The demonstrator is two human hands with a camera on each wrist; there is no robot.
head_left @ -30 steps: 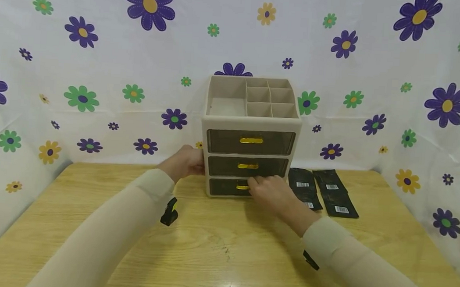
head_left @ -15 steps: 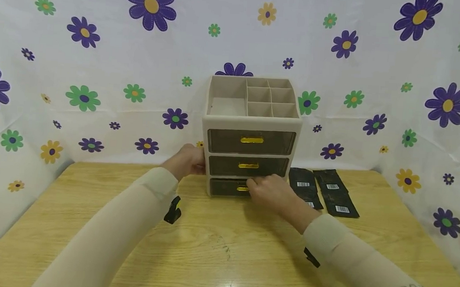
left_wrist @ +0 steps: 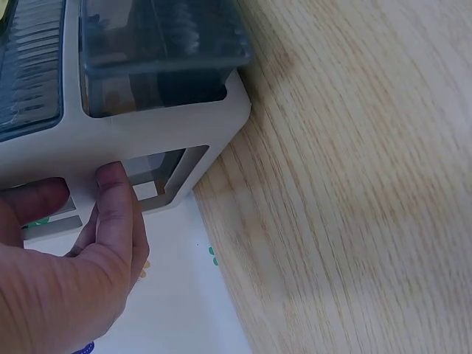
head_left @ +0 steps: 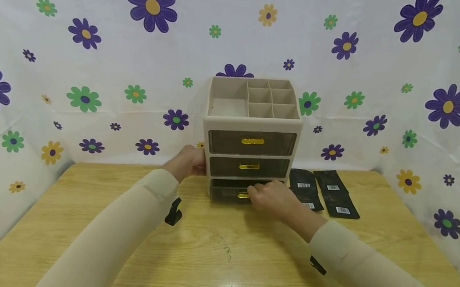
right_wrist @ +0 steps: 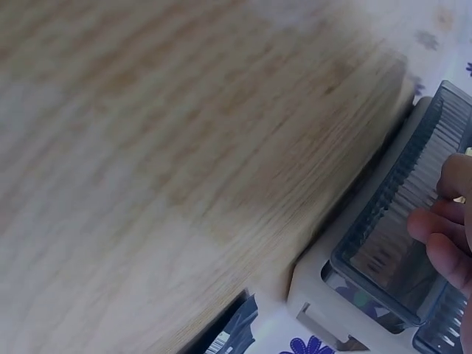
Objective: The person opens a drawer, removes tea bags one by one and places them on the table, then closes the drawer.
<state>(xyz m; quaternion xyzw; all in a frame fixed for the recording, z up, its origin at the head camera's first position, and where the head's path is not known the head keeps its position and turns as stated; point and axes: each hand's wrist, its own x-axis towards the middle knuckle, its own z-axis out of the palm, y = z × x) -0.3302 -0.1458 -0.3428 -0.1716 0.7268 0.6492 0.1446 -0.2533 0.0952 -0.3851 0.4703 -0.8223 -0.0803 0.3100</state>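
Observation:
A beige desktop organizer with three smoky drawers and gold handles stands at the back of the table. At its left side is my left hand; in the left wrist view its thumb and fingers grip a strut of the side frame. My right hand holds the bottom drawer by its gold handle, mostly covered by the fingers. That drawer protrudes a short way from the frame, while the upper two are closed. In the right wrist view, curled fingers are at the drawer's front.
Several black packets with white barcode labels lie on the wooden table, right of the organizer. A white cloth with printed flowers hangs close behind. The organizer's top has several open compartments.
The bottom drawer has come out toward me, with my right hand moving back along with it. My left hand stays at the organizer's left side.

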